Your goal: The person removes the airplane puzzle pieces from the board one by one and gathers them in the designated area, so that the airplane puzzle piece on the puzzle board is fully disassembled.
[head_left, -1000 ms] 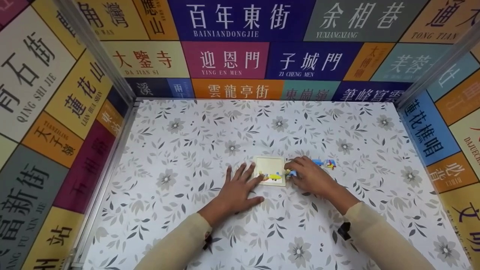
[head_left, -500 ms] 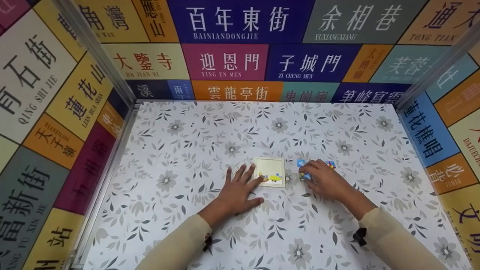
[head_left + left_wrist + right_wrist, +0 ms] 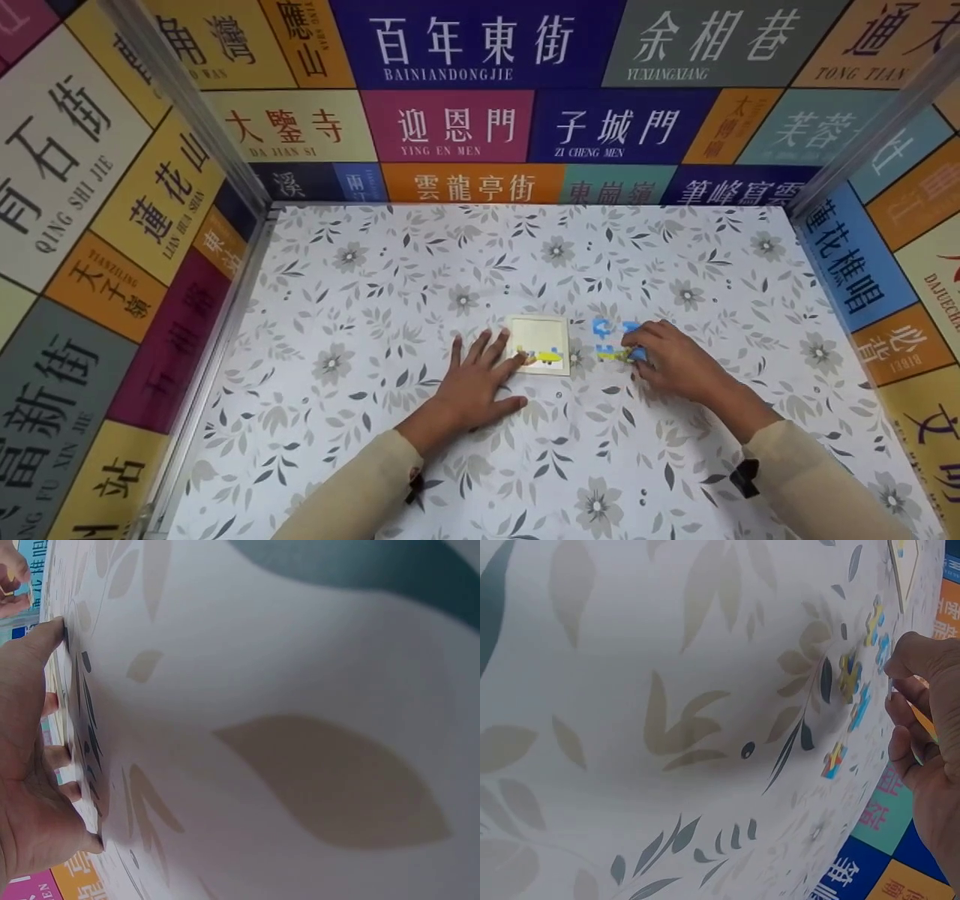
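Note:
My left hand (image 3: pixel 474 382) lies spread on the patterned tabletop, a fingertip on the lower left of a small cream puzzle tray (image 3: pixel 540 321). Inside the tray, a yellow-and-blue section (image 3: pixel 549 355) fills the bottom edge. To the right, my right hand (image 3: pixel 679 366) pinches a small blue puzzle piece (image 3: pixel 638 354) between thumb and fingers. Only a thin pale edge of that piece shows in the right wrist view. Several loose pieces lie near it: a blue piece (image 3: pixel 601 328), a yellow-and-blue piece (image 3: pixel 874 619), another yellow-and-blue piece (image 3: pixel 849 676), and a multicoloured piece (image 3: pixel 834 760).
White cloth or paper with grey leaves and flowers covers the table (image 3: pixel 450 247). Panels with street names (image 3: pixel 457 124) wall in the back and both sides. Both sleeves (image 3: pixel 360 480) are beige, with a dark wrist device (image 3: pixel 745 478) by the right cuff.
My right hand has moved rightward, away from the tray's right edge and over the loose pieces. Pieces it covered earlier now show. My left hand has stayed in place.

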`<state>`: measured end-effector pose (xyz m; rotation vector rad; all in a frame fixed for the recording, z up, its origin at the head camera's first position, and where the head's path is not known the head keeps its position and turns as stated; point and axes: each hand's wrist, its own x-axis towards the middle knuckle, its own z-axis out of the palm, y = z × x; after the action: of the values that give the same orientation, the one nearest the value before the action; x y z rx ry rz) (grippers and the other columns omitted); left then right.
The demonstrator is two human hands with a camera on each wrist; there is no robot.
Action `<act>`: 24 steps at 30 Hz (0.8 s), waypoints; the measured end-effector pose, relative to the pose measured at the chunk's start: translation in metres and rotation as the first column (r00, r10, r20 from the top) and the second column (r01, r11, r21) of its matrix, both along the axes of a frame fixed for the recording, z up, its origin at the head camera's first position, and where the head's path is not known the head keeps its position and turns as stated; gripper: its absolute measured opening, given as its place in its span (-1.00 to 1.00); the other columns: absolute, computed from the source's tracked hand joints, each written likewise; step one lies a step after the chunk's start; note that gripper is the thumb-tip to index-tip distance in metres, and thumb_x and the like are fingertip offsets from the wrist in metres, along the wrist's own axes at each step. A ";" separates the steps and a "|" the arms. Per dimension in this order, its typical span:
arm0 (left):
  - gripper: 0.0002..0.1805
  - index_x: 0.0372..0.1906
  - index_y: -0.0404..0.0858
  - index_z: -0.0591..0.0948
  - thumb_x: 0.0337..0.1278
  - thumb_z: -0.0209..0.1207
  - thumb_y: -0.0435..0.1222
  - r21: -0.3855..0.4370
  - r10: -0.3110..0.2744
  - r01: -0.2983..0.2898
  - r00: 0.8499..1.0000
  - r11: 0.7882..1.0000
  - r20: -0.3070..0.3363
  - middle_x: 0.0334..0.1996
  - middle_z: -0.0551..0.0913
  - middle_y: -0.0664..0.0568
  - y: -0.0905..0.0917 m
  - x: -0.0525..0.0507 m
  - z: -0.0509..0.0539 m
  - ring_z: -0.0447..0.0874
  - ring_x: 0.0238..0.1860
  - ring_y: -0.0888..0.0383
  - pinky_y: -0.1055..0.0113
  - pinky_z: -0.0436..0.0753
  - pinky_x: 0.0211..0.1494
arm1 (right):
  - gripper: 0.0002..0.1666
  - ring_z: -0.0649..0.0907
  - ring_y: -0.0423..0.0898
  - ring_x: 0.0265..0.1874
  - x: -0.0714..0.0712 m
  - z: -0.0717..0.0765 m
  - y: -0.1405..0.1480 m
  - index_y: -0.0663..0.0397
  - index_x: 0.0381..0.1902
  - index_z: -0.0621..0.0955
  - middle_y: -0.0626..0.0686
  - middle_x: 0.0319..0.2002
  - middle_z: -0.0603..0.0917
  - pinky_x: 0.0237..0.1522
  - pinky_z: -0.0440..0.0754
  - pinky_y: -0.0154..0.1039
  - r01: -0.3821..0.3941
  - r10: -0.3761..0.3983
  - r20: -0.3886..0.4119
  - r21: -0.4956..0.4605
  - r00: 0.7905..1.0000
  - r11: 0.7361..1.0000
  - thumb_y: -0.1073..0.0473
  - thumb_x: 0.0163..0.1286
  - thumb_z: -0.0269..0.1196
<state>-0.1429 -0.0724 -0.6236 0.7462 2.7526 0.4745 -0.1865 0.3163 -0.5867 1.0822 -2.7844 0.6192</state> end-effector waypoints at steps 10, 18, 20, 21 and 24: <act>-0.14 0.79 0.18 0.25 0.57 0.01 0.38 0.011 -0.001 0.001 1.000 1.000 -0.001 0.86 -0.03 -0.05 0.000 0.000 0.000 -0.15 0.86 -0.21 -0.53 -0.15 0.75 | -0.57 0.67 0.07 -0.07 0.004 0.001 0.017 0.13 0.07 0.77 0.09 0.04 0.77 -0.02 0.70 0.14 0.044 -0.044 0.016 0.011 0.999 0.999 0.48 0.27 0.50; -0.14 0.78 0.18 0.26 0.56 0.03 0.37 0.010 -0.003 0.003 1.000 1.000 -0.024 0.86 -0.02 -0.06 -0.001 -0.001 -0.002 -0.11 0.85 -0.23 -0.55 -0.13 0.73 | -0.76 0.62 0.04 -0.14 0.001 0.002 0.036 0.08 -0.20 0.82 0.08 -0.06 0.77 -0.11 0.63 0.07 0.058 -0.059 0.029 0.030 0.998 0.998 0.48 0.26 0.50; -0.14 0.78 0.18 0.26 0.56 0.03 0.37 0.010 -0.003 0.004 1.000 1.000 -0.024 0.86 -0.02 -0.06 -0.001 -0.001 -0.001 -0.11 0.85 -0.23 -0.56 -0.12 0.73 | -0.77 0.61 0.04 -0.17 0.001 0.000 0.040 0.09 -0.26 0.85 0.09 -0.10 0.77 -0.13 0.62 0.06 0.042 -0.043 0.004 0.037 0.999 0.998 0.50 0.22 0.51; -0.14 0.79 0.18 0.26 0.56 0.03 0.37 0.009 -0.004 0.004 1.000 1.000 -0.023 0.86 -0.03 -0.06 0.000 -0.001 -0.001 -0.12 0.85 -0.23 -0.56 -0.13 0.73 | -0.78 0.61 0.04 -0.18 0.001 -0.001 0.041 0.10 -0.28 0.85 0.10 -0.11 0.78 -0.14 0.62 0.05 0.034 -0.033 -0.011 0.043 0.999 0.999 0.50 0.21 0.51; -0.14 0.79 0.18 0.25 0.56 0.02 0.38 0.007 -0.006 0.006 1.000 1.000 -0.023 0.86 -0.04 -0.06 0.000 -0.001 0.000 -0.13 0.85 -0.23 -0.56 -0.13 0.73 | -0.79 0.62 0.06 -0.20 0.001 -0.003 0.044 0.14 -0.31 0.86 0.12 -0.14 0.77 -0.15 0.63 0.06 0.012 -0.010 -0.042 0.061 0.999 0.998 0.51 0.17 0.52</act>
<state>-0.1438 -0.0725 -0.6240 0.7664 2.7705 0.4772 -0.1859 0.3608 -0.5900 1.0769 -2.7889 0.5075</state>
